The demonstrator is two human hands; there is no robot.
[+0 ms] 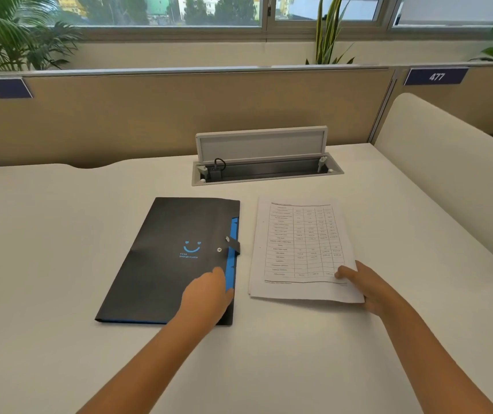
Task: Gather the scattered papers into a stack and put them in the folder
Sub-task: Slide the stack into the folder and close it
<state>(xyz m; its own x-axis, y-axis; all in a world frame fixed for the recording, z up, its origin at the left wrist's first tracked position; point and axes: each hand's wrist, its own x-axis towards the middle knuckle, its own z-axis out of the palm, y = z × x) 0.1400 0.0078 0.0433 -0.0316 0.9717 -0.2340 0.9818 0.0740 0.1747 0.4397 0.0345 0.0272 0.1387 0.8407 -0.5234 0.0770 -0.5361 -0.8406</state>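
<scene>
White tabletop carries the closed folder beside the papers. Right hand pinches the stack's near corner; left hand rests loosely curled at the folder's edge. With the strap snapped shut, sheets could fan apart or crumple against it.

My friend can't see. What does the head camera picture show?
A person's right hand holds the near corner of a stack of printed papers on a white desk. The left hand rests on the open edge of a closed black folder with a blue smiley, lying left of the papers.
</scene>
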